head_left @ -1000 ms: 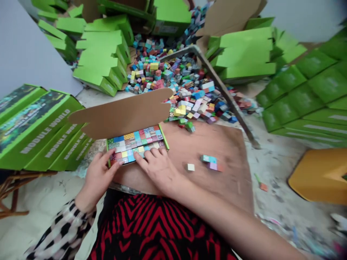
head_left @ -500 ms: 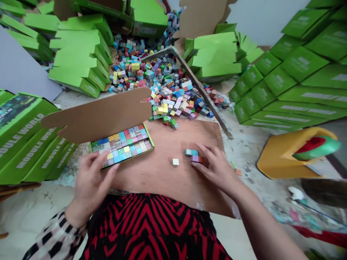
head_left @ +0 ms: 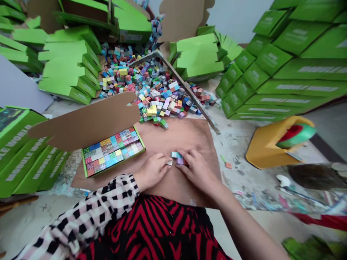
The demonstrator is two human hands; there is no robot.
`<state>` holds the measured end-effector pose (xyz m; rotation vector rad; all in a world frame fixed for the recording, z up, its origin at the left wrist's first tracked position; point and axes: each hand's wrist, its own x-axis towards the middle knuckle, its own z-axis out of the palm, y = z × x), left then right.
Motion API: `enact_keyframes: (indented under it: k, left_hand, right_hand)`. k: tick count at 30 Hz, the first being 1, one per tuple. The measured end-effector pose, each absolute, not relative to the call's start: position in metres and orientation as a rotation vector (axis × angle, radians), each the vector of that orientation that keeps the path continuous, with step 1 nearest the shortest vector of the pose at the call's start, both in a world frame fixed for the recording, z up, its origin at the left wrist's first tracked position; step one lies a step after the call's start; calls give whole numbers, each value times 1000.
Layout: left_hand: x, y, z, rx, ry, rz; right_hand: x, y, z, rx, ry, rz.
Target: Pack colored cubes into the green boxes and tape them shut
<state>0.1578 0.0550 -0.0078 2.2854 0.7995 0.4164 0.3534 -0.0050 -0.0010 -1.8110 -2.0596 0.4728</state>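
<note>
My left hand (head_left: 153, 169) is closed, its fingertips on a small white cube (head_left: 169, 163) on the brown board. Just to the right, my right hand (head_left: 199, 169) has thumb and fingers around a small group of cubes, among them a teal cube (head_left: 175, 154) and a purple cube (head_left: 179, 161). Part of that group is hidden behind the fingers. Left of my hands stands an open green box (head_left: 142, 148), its cardboard lid (head_left: 89, 119) raised. Rows of patterned cubes (head_left: 114, 148) fill it.
Beyond the brown board (head_left: 189, 131) lies a large heap of mixed cubes (head_left: 151, 85), with a metal angle bar (head_left: 187, 88) across it. Green boxes (head_left: 271, 79) are stacked at right, more green boxes (head_left: 29, 155) at left. A yellow tape dispenser (head_left: 260, 150) stands at right.
My left hand has moved right from the box of cubes to the white cube. My right hand remains at its group of cubes. The view has shifted slightly.
</note>
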Motion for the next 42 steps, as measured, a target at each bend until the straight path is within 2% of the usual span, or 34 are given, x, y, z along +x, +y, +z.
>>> enact_keyframes:
  k: [10,15,22,29,31,37,42]
  left_hand:
    - [164,58,-3,2176,853,408]
    - [172,62,1,2204,872,224]
    - [173,60,0,2287,819,213]
    - [151,48,-3,2225,855,284]
    - [147,46,-7,2208,842,328]
    - [147,45,-18,2247,833,471]
    - [149,43,-19,2248,850,514]
  right_hand:
    - [360,-11,3,-1681,-1971,745]
    - [367,-13,1,-1780,-1904,790]
    - [345,-15,-13,-1645,-1845,782]
    - [372,7,12,-1446,-1884,1382]
    - [378,31,9,-1530,-1804,1276]
    - [346,117,-23,-1731,-1645,511]
    - [322,141,-23,-1871,-1716,382]
